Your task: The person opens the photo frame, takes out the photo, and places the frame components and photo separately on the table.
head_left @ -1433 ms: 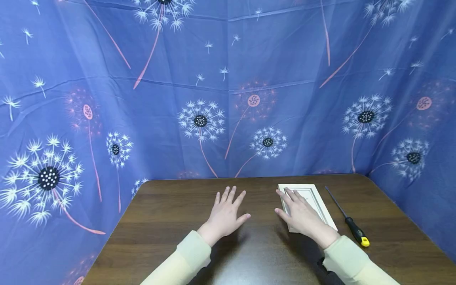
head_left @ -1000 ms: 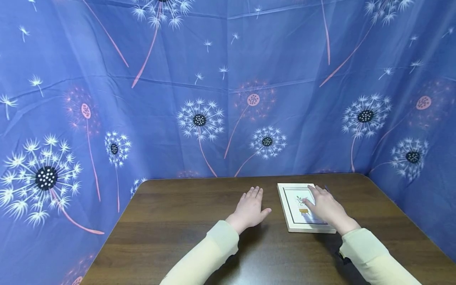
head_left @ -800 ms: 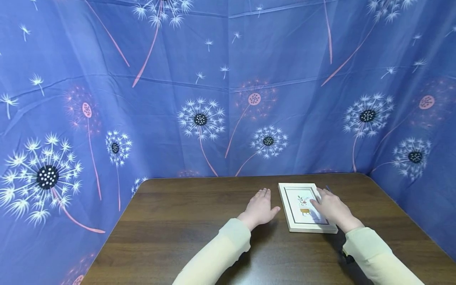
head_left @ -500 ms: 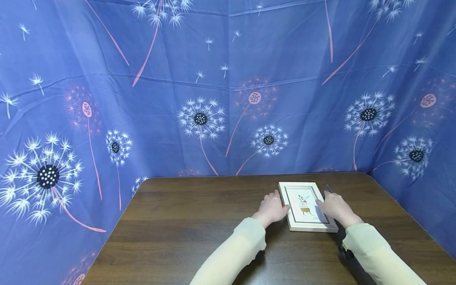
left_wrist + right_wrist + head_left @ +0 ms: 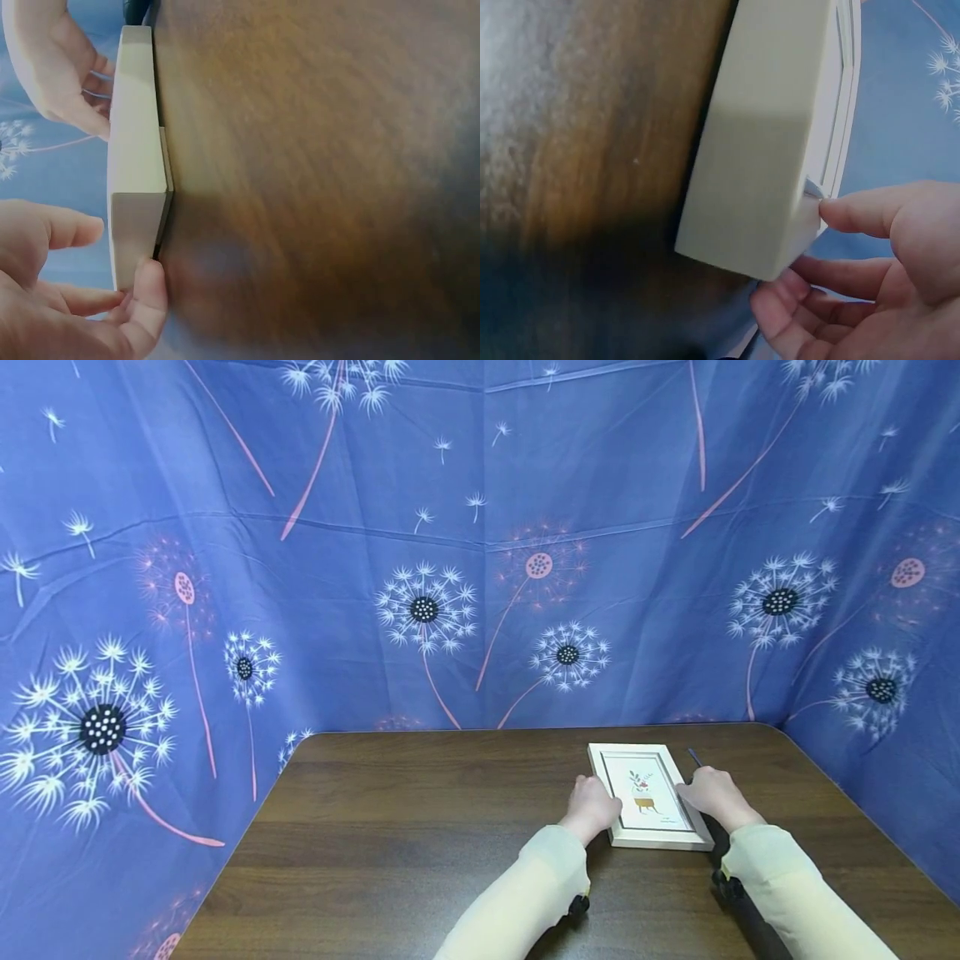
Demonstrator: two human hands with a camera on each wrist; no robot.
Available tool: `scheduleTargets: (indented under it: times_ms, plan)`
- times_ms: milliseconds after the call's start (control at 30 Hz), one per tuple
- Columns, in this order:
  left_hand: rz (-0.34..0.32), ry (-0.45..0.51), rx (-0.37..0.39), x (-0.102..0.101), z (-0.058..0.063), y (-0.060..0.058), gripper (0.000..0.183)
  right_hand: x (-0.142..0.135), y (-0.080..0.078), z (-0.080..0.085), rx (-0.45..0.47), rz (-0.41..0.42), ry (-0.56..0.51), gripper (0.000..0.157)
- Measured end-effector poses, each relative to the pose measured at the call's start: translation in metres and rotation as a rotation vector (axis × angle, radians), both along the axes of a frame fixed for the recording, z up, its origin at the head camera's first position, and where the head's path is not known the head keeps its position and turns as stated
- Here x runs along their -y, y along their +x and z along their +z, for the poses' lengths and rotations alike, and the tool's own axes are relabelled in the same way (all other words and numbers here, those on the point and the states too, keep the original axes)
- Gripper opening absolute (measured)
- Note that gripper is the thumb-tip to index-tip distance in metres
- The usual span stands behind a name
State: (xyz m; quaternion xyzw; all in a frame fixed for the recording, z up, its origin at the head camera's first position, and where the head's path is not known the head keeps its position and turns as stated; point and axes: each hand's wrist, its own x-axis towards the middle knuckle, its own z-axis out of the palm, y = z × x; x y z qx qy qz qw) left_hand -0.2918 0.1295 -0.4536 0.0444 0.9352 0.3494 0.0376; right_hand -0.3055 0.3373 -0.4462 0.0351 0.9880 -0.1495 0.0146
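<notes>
A white picture frame (image 5: pixel 651 835) with a small plant print lies face up near the back right of the table. At its left edge is my left hand (image 5: pixel 592 806), thumb over the rim and fingers curled against the side. My right hand (image 5: pixel 716 793) grips the opposite edge; in the right wrist view its thumb (image 5: pixel 859 210) presses the front rim while the fingers bend against the frame's side (image 5: pixel 750 165). The left wrist view shows the fingertips (image 5: pixel 150 289) at the frame's lower side and a thin flap (image 5: pixel 166 169) along its back.
A screwdriver's blue shaft (image 5: pixel 695 757) shows just beyond my right hand, the rest of it hidden by the hand and sleeve. The brown wooden table (image 5: pixel 390 843) reaches back to a blue dandelion-print cloth (image 5: pixel 337 635).
My left hand has moved right to the frame's left edge and curled there. My right hand has shifted from over the frame to its right edge, covering most of the screwdriver.
</notes>
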Motion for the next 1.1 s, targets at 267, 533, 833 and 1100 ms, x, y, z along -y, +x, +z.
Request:
scheduleTargets:
  times_ms: [267,533,833,1100]
  plan:
    - [0.022,-0.046,-0.065,-0.003,-0.006,-0.005,0.021,0.002,0.000,-0.001,-0.008,0.031,-0.054,0.030]
    - [0.009,-0.056,-0.142,-0.003,-0.015,-0.003,0.014,0.003,-0.001,-0.005,-0.024,0.030,-0.018,0.027]
    - [0.027,-0.052,-0.111,-0.004,-0.012,-0.001,0.015,0.003,-0.001,-0.008,-0.051,0.035,-0.006,0.028]
    - [0.029,-0.053,-0.111,-0.003,-0.012,-0.002,0.013,0.006,-0.004,-0.006,-0.038,0.029,-0.021,0.028]
